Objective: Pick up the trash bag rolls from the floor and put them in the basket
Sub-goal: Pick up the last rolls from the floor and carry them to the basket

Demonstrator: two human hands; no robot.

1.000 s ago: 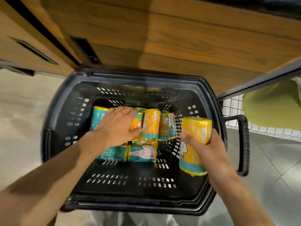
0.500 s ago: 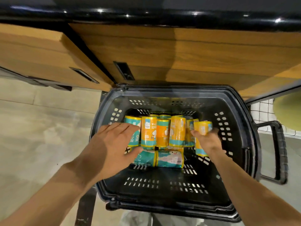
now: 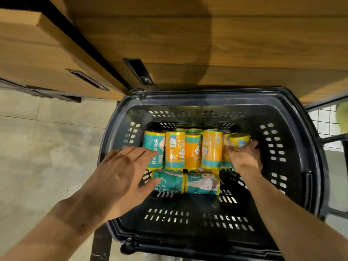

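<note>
Lower left of the frame, the left hand [image 3: 120, 178] hovers flat with fingers spread, holding nothing, just over the teal trash bag roll [image 3: 153, 150]. Mid-frame, a tight row of yellow and teal rolls [image 3: 192, 152] stands inside the black perforated plastic basket [image 3: 278, 140]. At right, the right hand [image 3: 244, 157] grips a yellow plastic-wrapped trash bag roll [image 3: 239, 141], wedging it in. Push too hard and I bet the whole row topples like dominoes.

basket [image 3: 293, 117] of rolls [image 3: 190, 151], right hand [image 3: 244, 157] gripping one
</note>
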